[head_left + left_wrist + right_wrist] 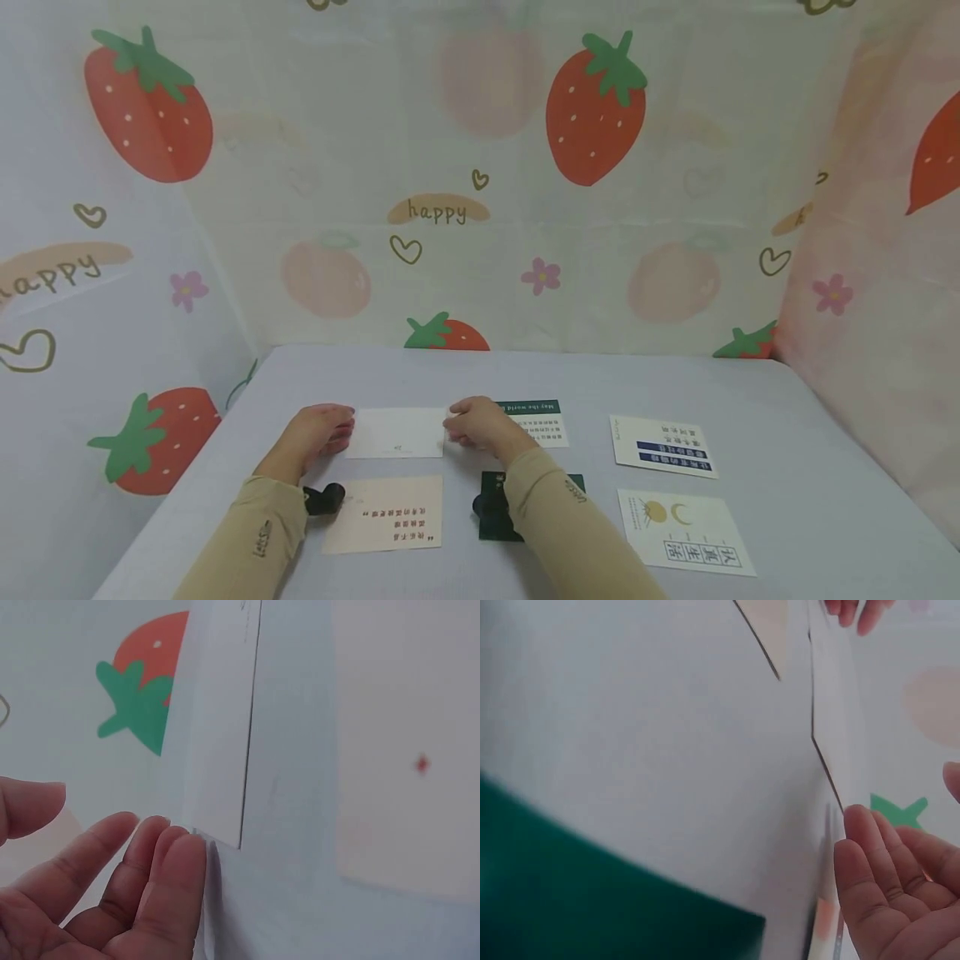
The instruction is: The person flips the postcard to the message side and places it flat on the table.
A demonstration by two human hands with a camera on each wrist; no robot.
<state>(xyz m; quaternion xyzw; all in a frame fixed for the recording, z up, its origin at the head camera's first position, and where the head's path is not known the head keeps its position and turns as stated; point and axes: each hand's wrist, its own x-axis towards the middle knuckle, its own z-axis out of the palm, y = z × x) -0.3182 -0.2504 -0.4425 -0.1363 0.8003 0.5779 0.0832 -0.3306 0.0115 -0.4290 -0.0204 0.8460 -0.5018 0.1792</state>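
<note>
L hand (318, 429) & r hand (480, 425), fingers relaxed, flank white rectangular paper card (397, 429); beige r sleeve (573, 525) part-hides dark-green card (497, 530), near. Cream red-print card (386, 512) near left.

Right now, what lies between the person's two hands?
In the head view, a mostly blank white card lies between the left hand and right hand.

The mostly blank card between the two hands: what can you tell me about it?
The mostly blank card is a thin white rectangle, seemingly stiff paper, plain except for a small faint mark near its near edge. It appears to lie flat on the white table, long sides running left to right, just beyond a red-lettered card. The left hand and right hand are at its opposite ends; whether both actually touch it is unclear.
</note>
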